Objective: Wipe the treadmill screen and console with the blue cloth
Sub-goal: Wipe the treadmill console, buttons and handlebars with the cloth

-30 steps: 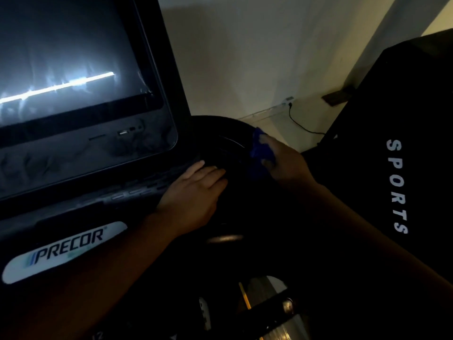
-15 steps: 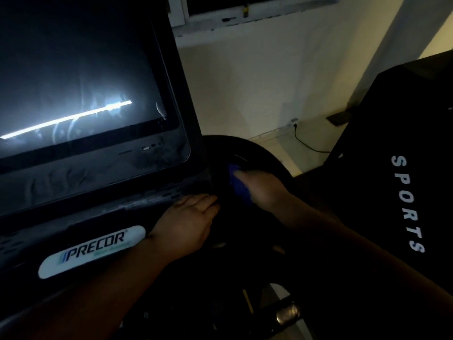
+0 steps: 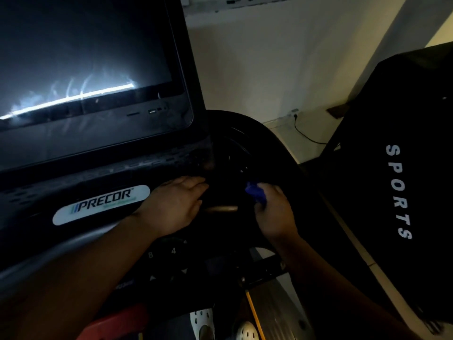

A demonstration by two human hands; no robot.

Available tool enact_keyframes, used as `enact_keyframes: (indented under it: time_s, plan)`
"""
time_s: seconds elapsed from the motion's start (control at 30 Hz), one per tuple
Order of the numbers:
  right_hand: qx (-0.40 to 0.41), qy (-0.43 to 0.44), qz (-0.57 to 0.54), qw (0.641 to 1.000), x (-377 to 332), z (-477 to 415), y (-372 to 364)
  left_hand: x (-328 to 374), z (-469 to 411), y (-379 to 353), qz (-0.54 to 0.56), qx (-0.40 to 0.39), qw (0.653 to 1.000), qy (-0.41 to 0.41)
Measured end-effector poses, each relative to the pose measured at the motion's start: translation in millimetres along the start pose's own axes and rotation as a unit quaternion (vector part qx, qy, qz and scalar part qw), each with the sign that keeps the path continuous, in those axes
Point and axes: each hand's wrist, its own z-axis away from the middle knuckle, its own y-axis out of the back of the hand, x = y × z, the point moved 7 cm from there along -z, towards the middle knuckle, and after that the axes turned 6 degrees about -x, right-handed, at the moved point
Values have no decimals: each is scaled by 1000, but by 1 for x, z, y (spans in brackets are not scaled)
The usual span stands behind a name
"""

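The right hand point(image 3: 273, 209) grips the blue cloth point(image 3: 255, 195), the left hand point(image 3: 175, 204) lies flat and empty on the console point(image 3: 103, 177) — in this gloom, smears get missed.

White oval badge point(image 3: 101, 204) on console point(image 3: 36, 190), below screen: "PRECOR" in dark letters, striped mark at its left; smaller green line beneath blurred, unreadable. Keypad point(image 3: 169, 261) lower on console: digits "8" and "4" legible, arrow marks below them. Black cover point(image 3: 404, 119) at right: "SPORTS" in white letters running vertically, top to bottom.
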Motion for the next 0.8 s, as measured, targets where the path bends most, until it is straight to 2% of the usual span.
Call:
enact_keyframes:
  time_s: [0.03, 0.13, 0.17, 0.27, 0.3, 0.4, 0.43, 0.53, 0.57, 0.63, 0.73, 0.8]
  plan:
    - [-4, 12, 1, 1000, -10, 2, -7, -2, 6, 0, 9, -5, 1000, 11]
    - [-94, 145, -17, 985, -62, 5, -31, -10, 24, 4, 35, -1, 998, 50]
    - [-102, 150, -25, 983, -68, -2, -29, -13, 33, 9, 41, 2, 997, 69]
    - [-50, 86, -44, 994, -69, -19, -15, -19, 66, 21, 37, 23, 993, 112]
    - [-71, 86, -54, 992, -77, -15, -23, -21, 78, 22, 37, 21, 991, 126]
    - [-227, 127, -122, 958, -117, 7, -64, -24, 111, 21, 38, 9, 985, 168]
    - [-246, 124, -145, 950, -124, 7, -66, -24, 121, 21, 39, 13, 984, 176]
    - [-205, 67, -174, 961, -121, -10, -55, -25, 152, 24, 35, 31, 980, 195]
    - [-214, 56, -164, 961, -122, -8, -57, -26, 163, 24, 34, 33, 978, 204]
    - [-261, 69, -143, 952, -138, 5, -74, -27, 179, 24, 32, 46, 977, 207]
    - [-297, 116, -166, 933, -184, 24, -102, -27, 197, 17, 33, 48, 978, 202]
    - [-306, 163, -128, 929, -200, 32, -105, -29, 206, 14, 32, 53, 978, 201]
